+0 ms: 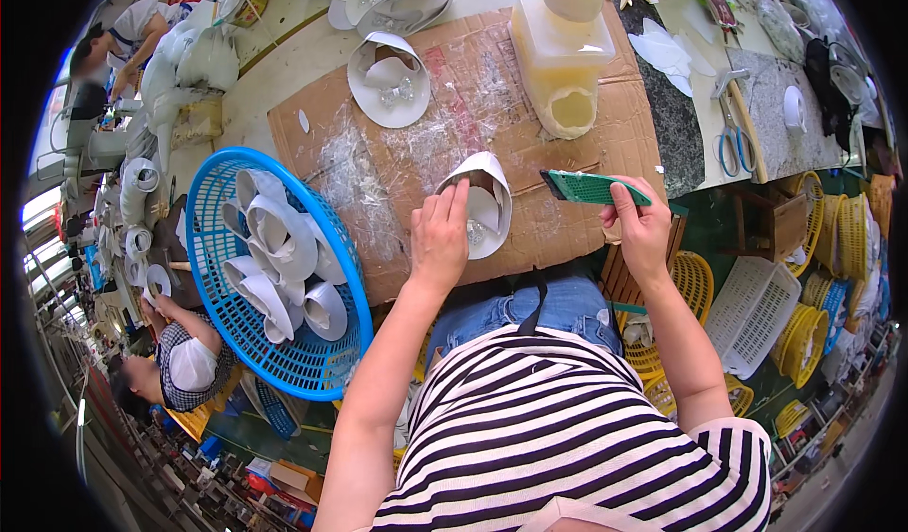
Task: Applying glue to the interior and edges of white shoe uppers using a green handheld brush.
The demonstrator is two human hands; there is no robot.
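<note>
Pinching green brush (584, 189) in right grip (639, 227), pointing leftward, long axis sideways, touching white shoe (485, 209) right of left grip (440, 239), left hold unclear

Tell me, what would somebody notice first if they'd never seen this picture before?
Probably the big blue basket of curved white pieces, on the left side of the picture. Their eye might then jump to the bright green tool in the person's right hand, right of the middle, or to the black-and-white striped shirt at the bottom.
</note>
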